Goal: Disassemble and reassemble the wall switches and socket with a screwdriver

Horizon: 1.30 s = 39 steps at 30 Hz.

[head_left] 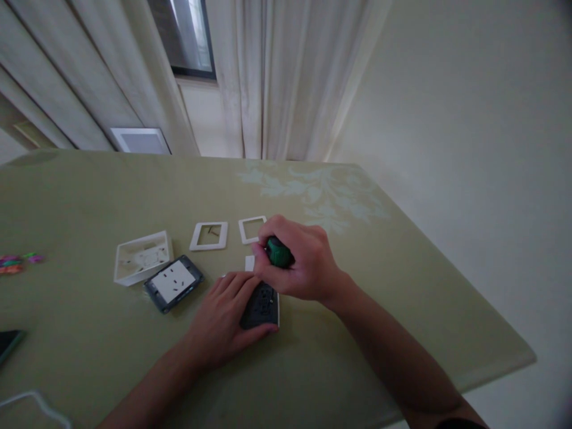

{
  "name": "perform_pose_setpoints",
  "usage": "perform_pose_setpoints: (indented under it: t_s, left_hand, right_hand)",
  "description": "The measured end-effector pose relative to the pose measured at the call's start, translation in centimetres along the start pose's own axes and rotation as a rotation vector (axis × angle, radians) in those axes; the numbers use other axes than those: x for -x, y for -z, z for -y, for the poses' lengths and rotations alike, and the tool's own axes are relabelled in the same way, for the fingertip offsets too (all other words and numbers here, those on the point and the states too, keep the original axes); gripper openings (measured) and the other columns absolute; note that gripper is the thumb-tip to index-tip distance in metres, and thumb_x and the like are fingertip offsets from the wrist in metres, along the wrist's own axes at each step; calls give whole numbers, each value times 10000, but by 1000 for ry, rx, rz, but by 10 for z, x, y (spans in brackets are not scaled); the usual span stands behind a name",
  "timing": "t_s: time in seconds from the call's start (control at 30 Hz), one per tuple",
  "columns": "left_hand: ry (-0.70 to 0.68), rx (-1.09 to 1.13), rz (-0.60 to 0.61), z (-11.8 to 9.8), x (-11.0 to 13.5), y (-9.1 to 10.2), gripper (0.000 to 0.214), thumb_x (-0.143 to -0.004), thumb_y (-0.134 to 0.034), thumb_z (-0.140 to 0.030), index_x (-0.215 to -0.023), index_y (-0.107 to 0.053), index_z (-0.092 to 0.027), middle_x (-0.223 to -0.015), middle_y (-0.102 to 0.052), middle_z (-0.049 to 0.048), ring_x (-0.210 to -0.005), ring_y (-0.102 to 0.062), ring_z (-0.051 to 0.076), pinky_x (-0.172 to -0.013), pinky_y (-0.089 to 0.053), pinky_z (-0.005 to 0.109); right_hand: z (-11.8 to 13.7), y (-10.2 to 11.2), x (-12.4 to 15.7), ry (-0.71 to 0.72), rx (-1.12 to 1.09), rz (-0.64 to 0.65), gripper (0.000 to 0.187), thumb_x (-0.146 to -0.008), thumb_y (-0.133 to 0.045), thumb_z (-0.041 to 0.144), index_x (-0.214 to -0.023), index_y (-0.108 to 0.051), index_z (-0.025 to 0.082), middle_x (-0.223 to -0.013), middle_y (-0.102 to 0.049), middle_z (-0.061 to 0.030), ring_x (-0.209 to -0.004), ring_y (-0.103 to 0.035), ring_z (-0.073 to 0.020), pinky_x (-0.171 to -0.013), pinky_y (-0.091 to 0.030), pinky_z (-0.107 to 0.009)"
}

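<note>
My right hand (304, 259) is wrapped round the green and black handle of a screwdriver (279, 252), held above a dark socket module (263, 305). The screwdriver's tip is hidden behind my fingers. With thumb and fingers round its sides, my left hand (223, 319) grips the dark module against the table. Its back faces up, and a thin white edge shows along its right side. Just beyond my fingers a small white piece (249, 263) is partly covered. Left of my left hand lies another socket (174, 281) with a white slotted face, leaning on a white back box (143, 257).
Two white frames, one left (208, 236) and one right (251, 229), lie beyond my hands. Inside the left frame are small screws (213, 231). Colourful small items (18, 262), a dark flat object (9, 342) and a white cable (38, 402) lie far left. A wall (469, 179) borders the table's right.
</note>
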<state>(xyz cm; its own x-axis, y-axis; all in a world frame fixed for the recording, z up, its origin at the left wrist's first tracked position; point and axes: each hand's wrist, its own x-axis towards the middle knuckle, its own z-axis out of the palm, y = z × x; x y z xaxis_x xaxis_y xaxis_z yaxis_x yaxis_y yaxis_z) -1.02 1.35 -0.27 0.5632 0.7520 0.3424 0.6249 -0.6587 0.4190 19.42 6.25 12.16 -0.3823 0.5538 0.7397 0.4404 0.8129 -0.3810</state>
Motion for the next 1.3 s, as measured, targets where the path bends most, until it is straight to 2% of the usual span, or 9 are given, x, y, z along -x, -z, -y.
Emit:
perform_pose_setpoints:
  t_s: [0.27,0.4,0.6,0.77,1.0,1.17,1.3]
  left_hand:
    - [-32,-58,-33,1,1,-1,752,-991,-644,-723,-1522,-493,-212,-1269,-711,151,-1141,-656,380,-977,-561,533]
    - [-17,-38,-15,1,0,-1,721,-977,-681,-704,-1481,-531,-210,-1272,-713,145,-1148,-653,376,-993,-554,533]
    - [30,2,-4,0,1,-1,727,-952,-722,-688,-1497,-547,-239,-1336,-708,139,-1231,-644,386,-1060,-531,546]
    - [10,-8,-15,-1,0,1,696,-955,-704,-711,-1434,-577,-221,-1287,-719,139,-1168,-655,381,-1012,-545,537]
    - [-4,-18,-19,-2,-1,1,700,-968,-689,-710,-1442,-562,-211,-1288,-710,142,-1184,-646,383,-1025,-538,533]
    - [10,-7,4,-3,-1,3,740,-959,-718,-691,-1494,-522,-218,-1353,-688,142,-1208,-634,378,-1050,-527,540]
    - [10,-13,3,-3,-2,3,723,-964,-715,-686,-1481,-525,-217,-1344,-689,148,-1206,-630,380,-1047,-524,539]
  right_hand:
    - [0,1,3,43,-13,10,44,-953,-629,179,-948,-632,223,-789,-691,38,-632,-559,-89,-651,-462,-216]
    - [1,4,3,49,-22,-27,73,-923,-651,149,-918,-630,219,-792,-688,38,-622,-550,-83,-625,-451,-206]
    - [-2,3,3,10,-24,-2,60,-931,-639,166,-916,-628,222,-790,-677,35,-620,-551,-90,-631,-459,-214]
    - [-2,3,4,27,-46,-12,79,-919,-656,153,-908,-626,225,-790,-672,41,-626,-557,-87,-631,-455,-208]
    - [-2,4,3,45,-37,1,90,-912,-667,142,-921,-622,220,-799,-675,46,-635,-556,-80,-641,-454,-198]
    - [-1,6,3,24,-19,-55,79,-921,-664,166,-905,-617,228,-774,-658,49,-610,-533,-84,-629,-460,-207]
    - [-2,4,3,12,-44,-19,84,-920,-654,155,-898,-611,224,-785,-663,44,-627,-547,-82,-628,-452,-204]
